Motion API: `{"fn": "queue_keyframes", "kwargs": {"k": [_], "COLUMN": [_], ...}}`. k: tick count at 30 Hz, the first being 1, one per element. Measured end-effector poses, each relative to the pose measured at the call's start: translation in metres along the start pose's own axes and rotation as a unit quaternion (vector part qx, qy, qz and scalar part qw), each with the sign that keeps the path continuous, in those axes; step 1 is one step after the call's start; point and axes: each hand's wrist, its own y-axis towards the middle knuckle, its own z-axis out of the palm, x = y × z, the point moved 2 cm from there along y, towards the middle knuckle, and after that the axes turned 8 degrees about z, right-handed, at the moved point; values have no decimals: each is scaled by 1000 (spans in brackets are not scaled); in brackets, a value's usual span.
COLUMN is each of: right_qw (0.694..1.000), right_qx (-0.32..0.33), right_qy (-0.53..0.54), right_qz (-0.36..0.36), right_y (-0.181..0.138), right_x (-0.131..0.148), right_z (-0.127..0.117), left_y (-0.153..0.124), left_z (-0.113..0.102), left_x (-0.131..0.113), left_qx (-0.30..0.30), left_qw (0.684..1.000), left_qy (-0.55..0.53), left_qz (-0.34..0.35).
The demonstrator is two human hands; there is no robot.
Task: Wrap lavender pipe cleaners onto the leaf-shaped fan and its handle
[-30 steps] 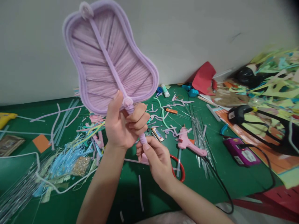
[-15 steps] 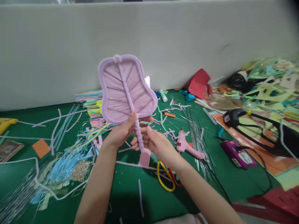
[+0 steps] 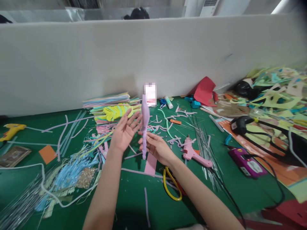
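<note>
Left hand (image 3: pixel 124 131) spread open, fingers just beside the lilac fan (image 3: pixel 145 116), seen edge-on, upright above the green surface (image 3: pixel 216 188). Right hand (image 3: pixel 155 147) pinches its wrapped handle. Further right, pink glue gun (image 3: pixel 193 152) lies near thin wire bundles (image 3: pixel 206 143).

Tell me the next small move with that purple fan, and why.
Probably close the left hand back onto the purple fan. Only the right hand grips its wrapped handle, the fan stands edge-on to the camera, and the left hand is open beside it with fingers spread, so its hold looks light.
</note>
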Motion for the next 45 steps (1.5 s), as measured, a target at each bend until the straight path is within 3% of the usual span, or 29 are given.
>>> {"fn": "queue_keyframes", "kwargs": {"k": [7,12,15,18,23,26,32,40,45], "right_qw": [997,998,999,996,995,998,981,965,886], "right_qx": [-49,-21,4,22,41,33,-62,-22,-50], "right_qy": [-44,-49,4,58,53,-19,-178,-257,-447], "right_qz": [-38,14,45,67,73,47,-45,-57,-114], "right_y": [12,11,9,8,7,8,10,-8,-32], "right_x": [-15,-14,-9,-6,-8,-13,-17,-3,8], "right_z": [-12,-12,-10,-10,-9,-10,-22,-8,6], "left_y": [9,14,15,15,14,13,11,9,-16], "left_z": [-12,-30,-36,-37,-32,-28,-24,-18,-7], "left_x": [15,12,10,10,10,8,-1,-9,-15], "left_qx": [-66,-107,-109,-107,-103,-103,-126,-151,-178], "left_qw": [998,993,991,991,990,989,984,977,967], "left_qy": [22,20,21,24,35,44,54,65,100], "left_qz": [10,53,71,81,89,92,110,133,155]}}
